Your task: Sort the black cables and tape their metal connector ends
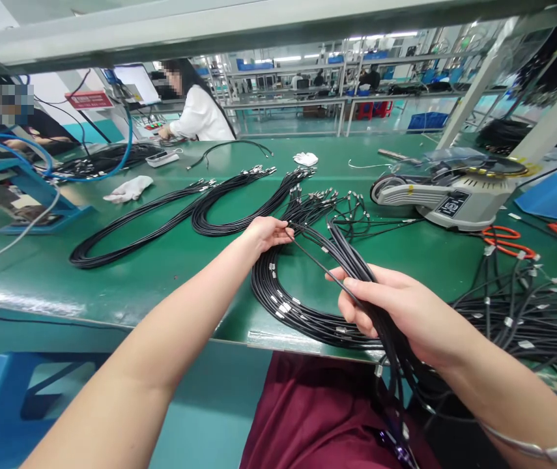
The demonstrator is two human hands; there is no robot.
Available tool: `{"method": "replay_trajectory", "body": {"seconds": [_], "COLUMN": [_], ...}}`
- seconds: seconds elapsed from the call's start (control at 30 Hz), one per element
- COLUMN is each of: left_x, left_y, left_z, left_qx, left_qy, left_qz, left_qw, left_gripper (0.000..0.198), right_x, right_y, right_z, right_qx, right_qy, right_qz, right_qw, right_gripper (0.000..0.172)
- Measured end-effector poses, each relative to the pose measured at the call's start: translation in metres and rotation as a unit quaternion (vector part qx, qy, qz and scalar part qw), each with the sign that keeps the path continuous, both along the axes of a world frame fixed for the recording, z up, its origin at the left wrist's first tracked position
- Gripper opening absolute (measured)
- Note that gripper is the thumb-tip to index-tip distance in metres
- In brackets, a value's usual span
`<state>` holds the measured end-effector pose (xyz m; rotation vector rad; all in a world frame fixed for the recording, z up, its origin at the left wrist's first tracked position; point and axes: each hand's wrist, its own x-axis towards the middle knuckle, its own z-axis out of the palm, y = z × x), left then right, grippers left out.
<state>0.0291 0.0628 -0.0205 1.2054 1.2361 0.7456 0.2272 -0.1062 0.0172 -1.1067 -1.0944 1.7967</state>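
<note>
My right hand point(380, 299) is closed around a thick bundle of black cables point(356, 260), whose lower part hangs over the table edge near my lap. Between the thumb and fingers of my left hand point(272, 234) is a single black cable point(314, 262), which runs across to my right hand. Under both hands a curved coil of black cables point(278, 296) with white tags lies on the green table. Beyond my left hand, loose cable ends with metal tips point(324, 198) are spread out. Two more looped cable bundles point(224, 225) point(112, 251) lie to the left.
A grey tape dispenser point(464, 198) stands at the right, near orange-handled scissors point(507, 241) and tangled tagged cables point(522, 312). White gloves point(129, 189) and a blue fixture point(43, 195) are on the left. A person in white point(204, 114) sits across the table. A blue stool point(9, 404) stands below.
</note>
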Motion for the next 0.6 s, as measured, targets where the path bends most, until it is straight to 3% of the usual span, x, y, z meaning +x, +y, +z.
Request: {"method": "replay_trajectory", "body": {"seconds": [0.13,0.2,0.23,0.37,0.5,0.6], "left_x": [-0.011,-0.021,-0.026,-0.04,-0.038,-0.031], "left_y": [-0.028,-0.05,-0.06,-0.086,-0.084,-0.078], "left_z": [0.004,0.008,0.01,0.013,0.009,0.009], "left_qx": [0.082,0.131,0.16,0.301,0.33,0.325], "left_qy": [0.097,0.138,0.164,0.324,0.362,0.377], "left_qz": [0.036,0.018,-0.017,-0.275,-0.372,-0.402], "left_qw": [0.991,0.982,0.973,0.854,0.788,0.769], "left_gripper": [0.024,0.016,0.012,0.019,0.025,0.023], "right_x": [0.003,0.004,0.004,0.001,-0.004,-0.008], "right_y": [-0.003,-0.003,-0.002,0.002,0.003,0.002], "right_z": [0.0,-0.002,-0.003,-0.009,-0.012,-0.011], "right_qx": [0.017,0.024,0.026,0.017,0.02,0.034], "right_qy": [-0.01,0.0,0.003,0.014,-0.024,-0.109], "right_qz": [-0.022,-0.024,-0.021,0.022,0.062,0.059], "right_qw": [1.0,0.999,0.999,1.0,0.998,0.992], "right_gripper": [0.032,0.035,0.035,0.028,0.022,0.018]}}
